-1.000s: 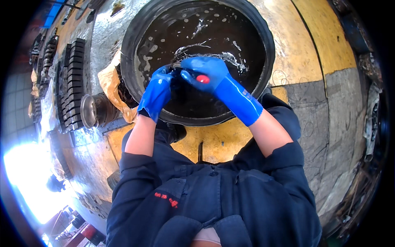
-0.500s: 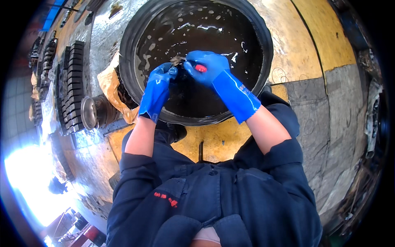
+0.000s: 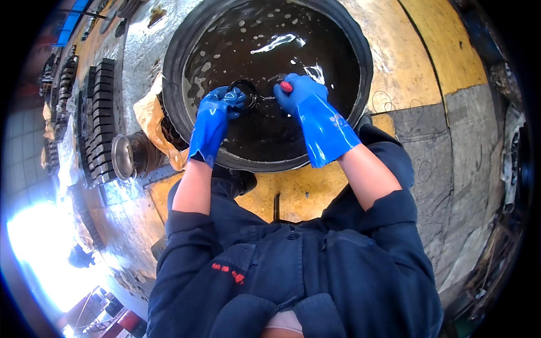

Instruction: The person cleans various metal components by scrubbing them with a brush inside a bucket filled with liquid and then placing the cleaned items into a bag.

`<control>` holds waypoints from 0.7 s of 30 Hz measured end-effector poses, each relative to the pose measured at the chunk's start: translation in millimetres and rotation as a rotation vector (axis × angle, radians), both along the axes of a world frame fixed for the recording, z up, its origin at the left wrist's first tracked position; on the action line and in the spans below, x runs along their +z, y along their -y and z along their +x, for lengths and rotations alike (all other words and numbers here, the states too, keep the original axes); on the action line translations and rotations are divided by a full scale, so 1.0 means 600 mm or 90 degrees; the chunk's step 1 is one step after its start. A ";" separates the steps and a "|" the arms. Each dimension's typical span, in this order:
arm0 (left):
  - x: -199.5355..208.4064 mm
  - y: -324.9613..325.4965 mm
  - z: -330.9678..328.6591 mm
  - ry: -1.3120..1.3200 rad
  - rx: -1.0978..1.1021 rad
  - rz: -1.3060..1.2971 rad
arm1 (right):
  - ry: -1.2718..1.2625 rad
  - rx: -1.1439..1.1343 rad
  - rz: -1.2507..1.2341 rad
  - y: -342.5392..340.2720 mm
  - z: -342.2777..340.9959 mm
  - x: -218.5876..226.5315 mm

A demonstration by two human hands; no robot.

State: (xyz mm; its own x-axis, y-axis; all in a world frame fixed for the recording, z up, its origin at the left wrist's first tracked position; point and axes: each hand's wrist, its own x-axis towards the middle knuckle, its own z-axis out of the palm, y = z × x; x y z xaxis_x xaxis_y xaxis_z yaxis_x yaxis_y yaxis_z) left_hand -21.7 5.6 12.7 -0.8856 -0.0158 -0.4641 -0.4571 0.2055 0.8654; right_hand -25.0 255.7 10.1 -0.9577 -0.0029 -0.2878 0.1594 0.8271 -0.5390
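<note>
Both my hands wear blue rubber gloves and are over a large round black tub [image 3: 173, 93] of dark liquid. My left hand [image 3: 217, 104] is closed on a wet, shiny black ring [image 3: 251, 90], which stands out past the fingertips above the liquid. To its right, my right hand [image 3: 301, 93] is wrapped round a brush whose red handle end [image 3: 286, 87] shows by the thumb; its bristles are mostly hidden in this frame. A small gap separates the two hands.
Left of the tub lie a torn brown paper bag [image 3: 151, 115] and a metal cylinder [image 3: 132, 153]. Further left stand rows of dark ribbed metal parts [image 3: 102, 118]. My knees flank the tub's near side, over a worn yellow floor [image 3: 304, 191].
My right hand has drawn back to the right, away from the left, carrying the brush off the ring. The black ring now shows plainly in my left hand, which has moved slightly.
</note>
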 end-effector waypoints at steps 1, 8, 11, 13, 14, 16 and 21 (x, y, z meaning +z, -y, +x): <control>0.009 -0.006 0.002 0.007 0.013 0.019 | -0.102 0.047 -0.054 0.002 0.002 -0.009; -0.019 0.008 0.001 -0.043 -0.055 0.109 | -0.373 0.281 -0.142 0.043 0.004 0.020; 0.017 -0.019 0.005 0.005 -0.038 0.069 | -0.252 0.196 -0.005 0.030 -0.007 0.002; 0.006 -0.014 0.003 -0.009 -0.020 0.072 | -0.186 0.117 -0.012 0.017 -0.007 -0.002; 0.002 -0.007 0.003 -0.017 -0.007 0.072 | -0.234 0.139 -0.056 0.020 -0.003 0.003; -0.002 0.000 0.007 -0.037 -0.019 0.115 | -0.329 0.182 -0.146 0.027 0.007 0.014; -0.011 0.009 0.000 -0.049 -0.070 0.100 | -0.304 0.257 -0.075 0.040 0.002 0.015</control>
